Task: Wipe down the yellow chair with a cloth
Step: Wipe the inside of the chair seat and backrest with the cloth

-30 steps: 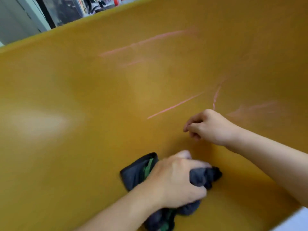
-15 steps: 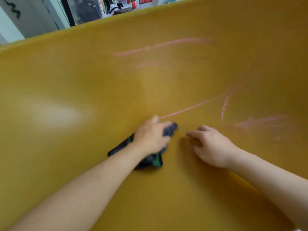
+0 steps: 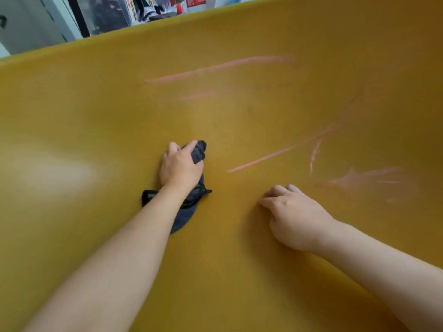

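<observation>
On yellow chair [image 3: 239,271], left hand [image 3: 181,168] fingers [image 3: 189,146] curl round cloth [image 3: 199,152] (right hand [image 3: 294,219] rests empty).

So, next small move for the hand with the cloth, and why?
Probably slide the left hand, gripping the dark grey cloth, rightward onto the nearest pink streak on the yellow plastic chair; that mark lies unwiped just right of the cloth.
</observation>
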A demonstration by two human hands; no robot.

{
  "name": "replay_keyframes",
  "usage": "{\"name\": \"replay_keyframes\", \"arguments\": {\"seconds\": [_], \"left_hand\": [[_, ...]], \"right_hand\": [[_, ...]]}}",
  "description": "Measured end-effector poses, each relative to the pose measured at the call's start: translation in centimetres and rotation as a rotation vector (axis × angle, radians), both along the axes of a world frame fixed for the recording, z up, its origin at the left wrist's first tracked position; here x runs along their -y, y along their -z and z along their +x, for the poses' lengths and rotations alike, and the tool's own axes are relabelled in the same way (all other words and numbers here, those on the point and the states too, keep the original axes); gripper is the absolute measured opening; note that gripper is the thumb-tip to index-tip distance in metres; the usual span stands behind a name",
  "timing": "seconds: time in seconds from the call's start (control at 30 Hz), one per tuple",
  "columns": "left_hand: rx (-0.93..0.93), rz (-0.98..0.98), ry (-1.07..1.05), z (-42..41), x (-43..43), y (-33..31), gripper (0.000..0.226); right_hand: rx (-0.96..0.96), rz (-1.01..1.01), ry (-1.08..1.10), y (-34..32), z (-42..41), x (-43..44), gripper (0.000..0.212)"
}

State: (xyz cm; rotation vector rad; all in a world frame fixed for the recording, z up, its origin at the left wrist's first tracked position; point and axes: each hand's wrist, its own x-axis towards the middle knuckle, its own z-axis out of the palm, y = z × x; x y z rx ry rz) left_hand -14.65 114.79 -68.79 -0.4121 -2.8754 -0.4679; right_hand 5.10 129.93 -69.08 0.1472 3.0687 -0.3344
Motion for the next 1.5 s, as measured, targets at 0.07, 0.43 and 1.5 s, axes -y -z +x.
{"name": "replay_keyframes", "arguments": {"seconds": [0.07,0.43,1.5], "left_hand": [[0.042,-0.01,0.131,2.6,-1.8,0.1,0.048],[0.035,-0.028,0.078,1.3,-1.7,-0.2,0.05],[0.59,-0.189,0.442,8.8,12.7,-9.8,0.017]], "right_hand": [[0.006,-0.05,0.017,-0.4,-0.8,-0.7,0.039],[0.067,-0.209,0.103,-1.6,-0.9,-1.3,0.038],[0.062,-0.258,-0.354,-4.1,0.0,5.3,0.046]]}}
